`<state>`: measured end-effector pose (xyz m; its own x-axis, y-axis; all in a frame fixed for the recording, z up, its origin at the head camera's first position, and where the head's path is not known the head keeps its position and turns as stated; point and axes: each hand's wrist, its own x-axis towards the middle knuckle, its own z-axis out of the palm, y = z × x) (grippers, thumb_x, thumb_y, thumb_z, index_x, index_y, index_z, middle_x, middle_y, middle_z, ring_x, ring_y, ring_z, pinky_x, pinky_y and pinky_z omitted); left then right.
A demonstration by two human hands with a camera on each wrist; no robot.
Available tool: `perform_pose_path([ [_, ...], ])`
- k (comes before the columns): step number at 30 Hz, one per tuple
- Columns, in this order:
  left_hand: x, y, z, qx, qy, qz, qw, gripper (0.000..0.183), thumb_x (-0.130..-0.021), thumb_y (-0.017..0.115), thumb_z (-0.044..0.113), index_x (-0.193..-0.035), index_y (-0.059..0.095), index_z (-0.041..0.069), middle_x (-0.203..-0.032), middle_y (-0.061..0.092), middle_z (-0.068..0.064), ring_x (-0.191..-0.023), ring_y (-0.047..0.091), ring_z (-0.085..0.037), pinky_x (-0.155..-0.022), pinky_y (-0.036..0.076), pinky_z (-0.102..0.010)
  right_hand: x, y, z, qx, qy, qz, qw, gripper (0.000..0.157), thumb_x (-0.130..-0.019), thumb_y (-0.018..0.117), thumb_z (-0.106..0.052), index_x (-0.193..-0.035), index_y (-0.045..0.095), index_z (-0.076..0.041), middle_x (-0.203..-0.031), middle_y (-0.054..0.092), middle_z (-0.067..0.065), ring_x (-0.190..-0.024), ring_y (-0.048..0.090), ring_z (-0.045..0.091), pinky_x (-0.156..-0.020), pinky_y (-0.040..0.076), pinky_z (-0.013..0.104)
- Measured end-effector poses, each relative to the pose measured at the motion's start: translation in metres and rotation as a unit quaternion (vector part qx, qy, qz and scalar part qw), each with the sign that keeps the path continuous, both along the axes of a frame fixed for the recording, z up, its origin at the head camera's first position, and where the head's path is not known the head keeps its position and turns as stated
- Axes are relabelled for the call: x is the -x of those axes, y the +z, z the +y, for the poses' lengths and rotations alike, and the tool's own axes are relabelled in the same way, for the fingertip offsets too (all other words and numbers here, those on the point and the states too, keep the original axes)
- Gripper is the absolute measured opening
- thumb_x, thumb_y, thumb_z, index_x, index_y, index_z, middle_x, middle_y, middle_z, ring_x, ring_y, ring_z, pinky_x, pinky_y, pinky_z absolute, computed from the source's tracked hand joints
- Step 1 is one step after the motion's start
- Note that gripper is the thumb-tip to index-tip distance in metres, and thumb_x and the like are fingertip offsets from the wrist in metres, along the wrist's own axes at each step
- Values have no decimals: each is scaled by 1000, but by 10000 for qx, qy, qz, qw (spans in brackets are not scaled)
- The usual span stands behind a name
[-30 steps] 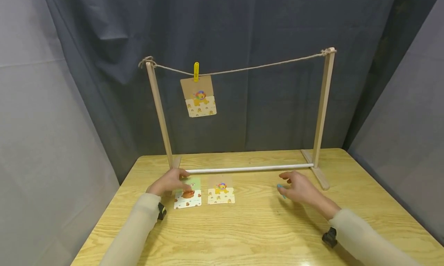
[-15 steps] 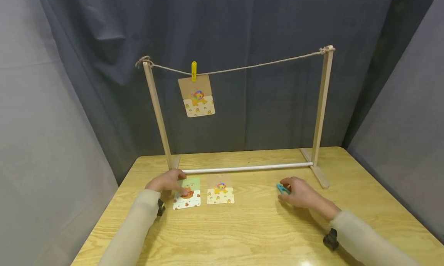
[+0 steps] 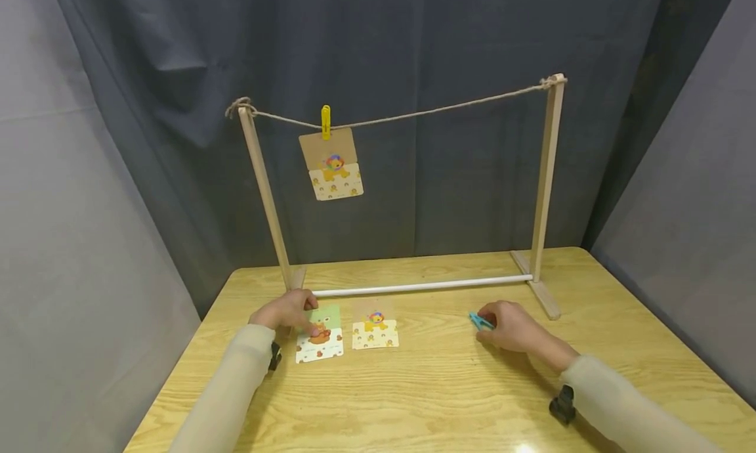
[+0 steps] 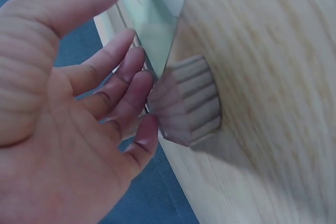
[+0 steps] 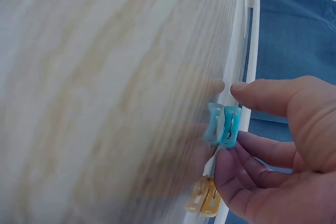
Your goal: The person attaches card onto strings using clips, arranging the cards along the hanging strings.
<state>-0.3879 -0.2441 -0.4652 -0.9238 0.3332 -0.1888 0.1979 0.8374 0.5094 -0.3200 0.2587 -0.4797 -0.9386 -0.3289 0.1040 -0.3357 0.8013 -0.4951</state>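
In the head view my left hand [image 3: 286, 312] has its thumb on a bear card [image 3: 320, 348], green above and white below, lying on the table. Its fingers extend past the card's upper left edge; in the left wrist view thumb and fingers stand apart. At the right, my right hand [image 3: 512, 329] surrounds a light blue clothespin [image 3: 480, 322]. The right wrist view shows that clothespin [image 5: 230, 127] between thumb and fingers, with a gap at the thumb tip. A yellow-orange clothespin [image 5: 211, 198] lies below the fingers there, not clearly visible in the head view.
A lion card [image 3: 376, 335] lies right of the bear card. Behind stand wooden posts [image 3: 264, 197] with a twine line [image 3: 449, 108] and a white bottom rod [image 3: 413, 287]. A yellow clothespin [image 3: 326, 121] holds another lion card [image 3: 336, 180] on the line.
The bear card has shifted slightly toward me under the left thumb. The right fingers have come around the blue clothespin, which has turned and shows its V-shape. The view has drifted slightly.
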Motion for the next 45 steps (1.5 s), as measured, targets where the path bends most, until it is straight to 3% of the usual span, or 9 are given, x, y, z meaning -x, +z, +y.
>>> perform_pose_path([
  [9, 2, -1, 1, -14, 42, -81, 10000, 71, -71, 97, 28, -127, 61, 4, -127, 61, -11, -121, 57, -30, -105, 48, -47, 4, -1, 1, -63, 0, 33, 10000, 34, -86, 83, -16, -111, 71, 3, -89, 70, 4, -74, 59, 12, -65, 52, 32],
  [16, -2, 1, 4, 32, 76, 69, 9999, 64, -72, 97, 26, -121, 62, 5, -126, 63, -10, -121, 57, -30, -105, 48, -48, 4, -1, 2, 11, -92, -9, 10000, 35, -85, 83, -16, -112, 71, 2, -91, 71, 4, -77, 62, 12, -67, 54, 31],
  [27, -2, 8, 2, -702, -104, 235, 9972, 49, -78, 92, 11, -114, 59, 0, -123, 63, -17, -118, 58, -34, -102, 48, -51, 7, 4, 4, 312, -299, 33, 9991, 30, -87, 81, -20, -111, 74, -4, -93, 71, 2, -79, 65, 13, -65, 54, 32],
  [31, -2, 11, 1, -923, -138, 271, 9953, 47, -80, 91, 11, -113, 59, 0, -123, 63, -17, -120, 58, -35, -103, 48, -51, 7, 7, 5, 473, -354, 49, 9982, 29, -89, 79, -20, -113, 74, -4, -97, 72, 3, -83, 67, 16, -67, 55, 33],
  [38, -3, 15, 0, -1206, -95, 512, 9913, 43, -80, 91, 13, -111, 63, 6, -114, 63, -11, -106, 58, -28, -88, 51, -43, 8, 20, 9, 683, -497, 217, 9962, 27, -90, 77, -23, -112, 76, -6, -97, 74, 3, -84, 67, 15, -69, 55, 33],
  [45, -5, 24, -1, -1559, -177, 646, 9855, 42, -82, 90, 17, -115, 65, 10, -115, 63, -8, -108, 58, -27, -90, 50, -43, 7, 35, 14, 916, -361, 421, 9943, 25, -94, 75, -17, -116, 75, -5, -101, 76, 7, -87, 71, 18, -67, 57, 31],
])
